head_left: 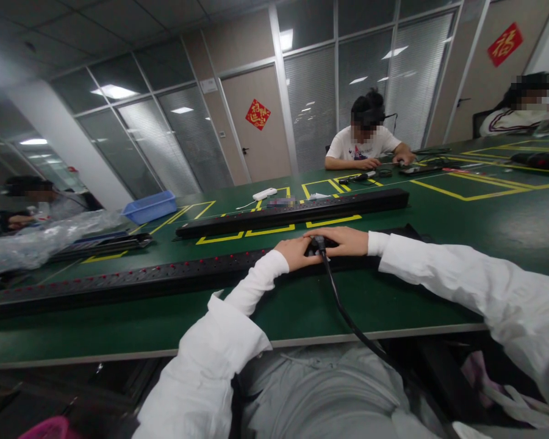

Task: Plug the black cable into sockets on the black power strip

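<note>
A long black power strip point(132, 281) with a row of small red dots lies across the green table point(302, 305) in front of me. My left hand point(295, 252) rests on the strip with its fingers curled beside a black plug point(318, 244). My right hand point(343, 240) lies flat over the strip, fingers stretched toward the plug from the right. A black cable point(343, 311) runs from the plug over the near table edge into my lap. Both arms wear white sleeves.
A second black power strip point(293, 211) lies farther back on yellow floor-tape marks. A blue bin point(150, 207) and clear plastic bags point(41, 241) sit at the left. A person in a white shirt point(363, 146) works across the table; others sit at far left and right.
</note>
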A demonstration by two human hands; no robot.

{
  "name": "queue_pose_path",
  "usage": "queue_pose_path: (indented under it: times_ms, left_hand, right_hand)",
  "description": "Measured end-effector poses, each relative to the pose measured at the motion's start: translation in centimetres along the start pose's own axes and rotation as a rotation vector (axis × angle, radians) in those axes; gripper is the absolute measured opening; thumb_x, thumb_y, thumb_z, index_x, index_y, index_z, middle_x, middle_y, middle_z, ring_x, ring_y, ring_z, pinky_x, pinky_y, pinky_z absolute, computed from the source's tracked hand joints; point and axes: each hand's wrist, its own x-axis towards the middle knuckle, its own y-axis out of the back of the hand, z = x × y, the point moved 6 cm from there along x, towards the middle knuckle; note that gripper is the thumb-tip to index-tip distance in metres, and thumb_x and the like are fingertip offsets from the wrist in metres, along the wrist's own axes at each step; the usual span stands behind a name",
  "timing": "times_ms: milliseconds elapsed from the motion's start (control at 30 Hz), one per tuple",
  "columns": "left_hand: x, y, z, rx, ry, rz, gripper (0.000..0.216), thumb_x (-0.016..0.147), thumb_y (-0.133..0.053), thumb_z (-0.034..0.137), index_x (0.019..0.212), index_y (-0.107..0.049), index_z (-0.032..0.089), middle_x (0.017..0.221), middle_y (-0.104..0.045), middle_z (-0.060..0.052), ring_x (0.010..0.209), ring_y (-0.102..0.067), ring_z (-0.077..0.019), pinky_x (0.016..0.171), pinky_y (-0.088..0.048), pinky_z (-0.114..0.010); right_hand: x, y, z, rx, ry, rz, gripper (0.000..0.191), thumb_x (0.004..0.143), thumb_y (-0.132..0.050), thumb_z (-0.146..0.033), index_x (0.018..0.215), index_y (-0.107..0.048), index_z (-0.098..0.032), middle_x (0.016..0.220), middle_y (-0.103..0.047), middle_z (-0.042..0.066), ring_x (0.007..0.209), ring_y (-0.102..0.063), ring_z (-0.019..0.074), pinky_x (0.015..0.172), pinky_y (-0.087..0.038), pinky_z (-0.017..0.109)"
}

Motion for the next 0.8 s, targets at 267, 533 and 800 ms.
queue_pose_path:
  times_ms: [267,533,800]
  left_hand:
    - [-0.05,0.17,0.17,0.001,0.025,-0.039,0.061,0.069,-0.025,0.069,0.097,-0.046,0.019,0.101,-0.057,-0.007,0.089,-0.054,-0.0250,0.072,-0.043,-0.033]
    - [-0.24,0.45,0.24,-0.004,0.007,-0.058,0.060,0.073,-0.020,0.067,0.099,-0.045,0.020,0.104,-0.056,-0.007,0.090,-0.054,-0.0245,0.072,-0.043,-0.033]
    - [-0.25,0.37,0.30,0.012,0.001,-0.051,0.062,0.072,-0.019,0.067,0.100,-0.045,0.019,0.103,-0.056,-0.008,0.090,-0.055,-0.0251,0.071,-0.043,-0.033]
  right_hand:
    - [0.02,0.03,0.01,-0.001,-0.002,0.007,0.057,0.076,-0.046,-0.044,0.125,-0.030,-0.019,0.122,-0.043,0.008,0.106,-0.045,0.0214,0.088,-0.035,0.033]
    - [0.05,0.06,-0.14,0.006,0.014,0.011,0.052,0.079,-0.044,-0.037,0.125,-0.030,-0.019,0.122,-0.043,0.008,0.105,-0.045,0.0207,0.087,-0.035,0.033]
    - [0.00,0.11,-0.23,0.031,0.025,0.025,0.053,0.077,-0.045,-0.037,0.125,-0.031,-0.018,0.122,-0.043,0.008,0.106,-0.045,0.0208,0.088,-0.035,0.033]
